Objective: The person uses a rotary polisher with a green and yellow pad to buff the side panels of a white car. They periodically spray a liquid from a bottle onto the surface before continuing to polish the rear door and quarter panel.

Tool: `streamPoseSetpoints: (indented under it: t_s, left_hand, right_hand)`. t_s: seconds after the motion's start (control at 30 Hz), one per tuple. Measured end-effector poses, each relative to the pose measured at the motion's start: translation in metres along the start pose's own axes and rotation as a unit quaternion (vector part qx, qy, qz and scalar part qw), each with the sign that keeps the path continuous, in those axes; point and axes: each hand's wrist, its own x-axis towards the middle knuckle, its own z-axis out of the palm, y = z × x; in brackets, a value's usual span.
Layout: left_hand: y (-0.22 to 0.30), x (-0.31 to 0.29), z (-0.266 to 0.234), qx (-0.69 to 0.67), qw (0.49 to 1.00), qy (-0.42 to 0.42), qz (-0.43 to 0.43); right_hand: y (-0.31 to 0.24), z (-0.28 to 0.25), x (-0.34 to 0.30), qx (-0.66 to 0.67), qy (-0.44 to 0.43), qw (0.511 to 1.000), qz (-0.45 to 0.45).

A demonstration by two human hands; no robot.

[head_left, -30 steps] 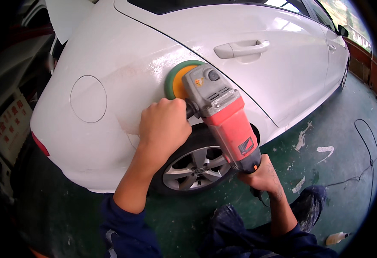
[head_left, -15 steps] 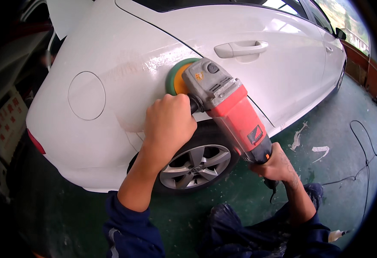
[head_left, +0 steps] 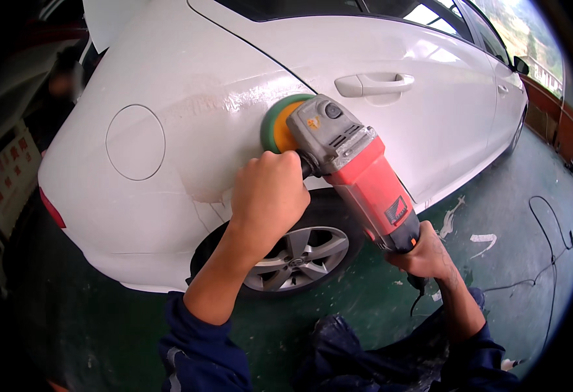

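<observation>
A red and grey car polisher (head_left: 365,170) lies at a slant across the middle of the view. Its round green and orange pad (head_left: 280,124) meets the rear panel of a white car (head_left: 208,144), above the wheel arch. My left hand (head_left: 270,193) is closed round the black side handle next to the polisher's head. At the rear end, my right hand (head_left: 427,251) wraps round the black grip, with the power cord hanging below it. A wet, brownish smear (head_left: 234,98) marks the paint left of and above the pad.
Under the arch is the car's rear wheel (head_left: 299,261). A black cable (head_left: 551,261) trails over the green floor (head_left: 450,268) at right, near white paint marks. A round fuel flap (head_left: 135,142) and a door handle (head_left: 375,85) sit in the bodywork. A sign board (head_left: 9,176) stands far left.
The polisher, with both hands on it, sits slightly lower and farther right in the view. The car's door handle and window have shifted slightly too. Both grips are unchanged.
</observation>
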Motion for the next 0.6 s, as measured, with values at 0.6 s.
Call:
streamPoseSetpoints:
  t_s: [0.6]
  left_hand:
    - [-0.008,-0.010,0.009,0.035,0.999,0.018,0.019]
  right_hand:
    - [0.033,0.039,0.011,0.065,0.037,0.995,-0.060]
